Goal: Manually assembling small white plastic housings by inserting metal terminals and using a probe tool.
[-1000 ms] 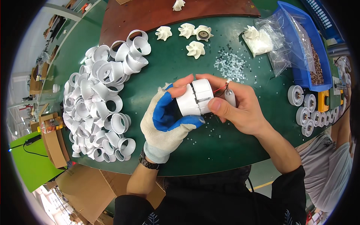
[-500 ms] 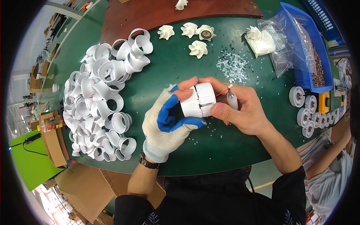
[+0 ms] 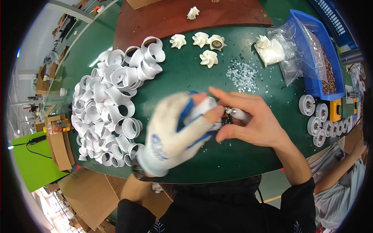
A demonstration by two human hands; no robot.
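Observation:
My left hand [image 3: 167, 134], in a white knit glove with a blue palm, is closed around a white plastic ring-shaped housing [image 3: 201, 110]. Glove and fingers hide much of the housing, and motion blurs that hand. Close by on the right, my bare right hand [image 3: 260, 123] keeps a small white cylinder with a silvery end [image 3: 241, 115] against its palm. Its thumb and forefinger spread toward the housing; whether they touch it I cannot tell. Something reddish, perhaps wire, shows between the hands.
White pipe-like rings [image 3: 110, 95] are heaped on the left of the green table [image 3: 182, 163]. White impellers [image 3: 209, 58] and tiny clear pieces [image 3: 243, 75] lie farther back. A blue bin [image 3: 338, 83] and round white parts with metal centres [image 3: 307, 105] stand right, near another person's arm [image 3: 342, 169].
My left hand has rolled over, its back now facing up, turning the housing with it. My right thumb and forefinger have come off the housing's side. The whole view has shifted slightly.

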